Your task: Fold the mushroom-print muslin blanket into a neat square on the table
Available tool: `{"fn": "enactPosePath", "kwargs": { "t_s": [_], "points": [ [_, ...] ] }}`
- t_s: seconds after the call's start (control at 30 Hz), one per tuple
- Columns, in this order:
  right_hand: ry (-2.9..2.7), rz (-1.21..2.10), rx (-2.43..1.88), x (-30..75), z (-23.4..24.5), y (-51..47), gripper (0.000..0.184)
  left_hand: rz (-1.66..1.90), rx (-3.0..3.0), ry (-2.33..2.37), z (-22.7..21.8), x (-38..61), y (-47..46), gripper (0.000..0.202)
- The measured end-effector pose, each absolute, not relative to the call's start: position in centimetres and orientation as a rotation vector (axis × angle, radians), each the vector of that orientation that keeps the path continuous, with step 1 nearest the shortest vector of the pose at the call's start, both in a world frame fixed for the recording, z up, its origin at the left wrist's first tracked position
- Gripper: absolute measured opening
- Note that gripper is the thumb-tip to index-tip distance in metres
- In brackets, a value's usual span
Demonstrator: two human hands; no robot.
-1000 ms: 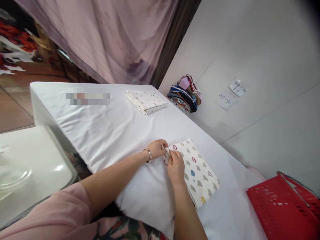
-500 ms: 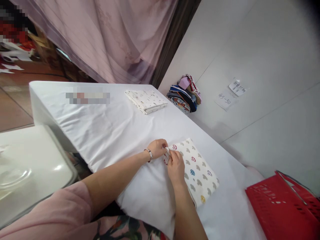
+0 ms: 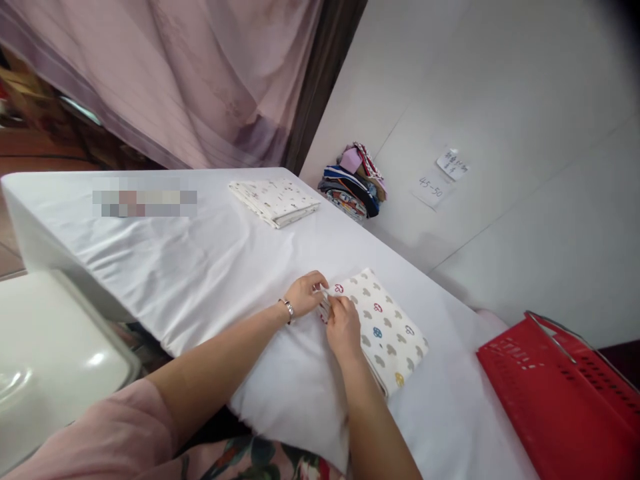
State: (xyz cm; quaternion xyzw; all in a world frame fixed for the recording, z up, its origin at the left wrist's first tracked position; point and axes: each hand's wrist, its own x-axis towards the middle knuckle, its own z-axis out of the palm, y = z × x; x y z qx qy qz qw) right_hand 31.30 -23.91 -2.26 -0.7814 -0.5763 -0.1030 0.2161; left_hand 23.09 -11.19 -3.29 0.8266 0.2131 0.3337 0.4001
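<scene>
Two hands met at one corner of one folded patterned cloth (image 3: 393, 330), lying lower centre-right of frame on one white-covered table (image 3: 200, 267). Right hand (image 3: 344, 327): thumb and fingers pinched cloth's edge. Left hand (image 3: 303, 295): fingers curled narrow at same corner; could not tell whether fabric was gripped. One bracelet (image 3: 287, 310) circled left wrist. Second folded cloth (image 3: 280, 200) lay upper centre. One fabric pile (image 3: 353, 183) stood just right of it. Two paper notes (image 3: 429, 189) hung upper right; one red basket (image 3: 565, 407) sat lower right.
</scene>
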Motion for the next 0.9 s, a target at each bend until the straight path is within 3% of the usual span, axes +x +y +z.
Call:
{"fn": "enactPosePath", "kwargs": {
  "t_s": [0.57,0.73,0.9],
  "points": [
    [-1.608,-0.268,-2.211,30.3,-1.2,-27.7,0.043,0.711,2.196,0.562,-3.7,23.1,-11.1,0.013],
    [-1.582,-0.319,-2.259,30.3,-1.8,-29.0,0.043,0.892,2.397,0.339,-3.0,22.9,-11.9,0.018],
    [-1.573,-0.386,-2.307,29.9,-2.1,-28.4,0.044,0.773,2.493,0.203,-3.0,23.0,-12.5,0.018]
  ]
}}
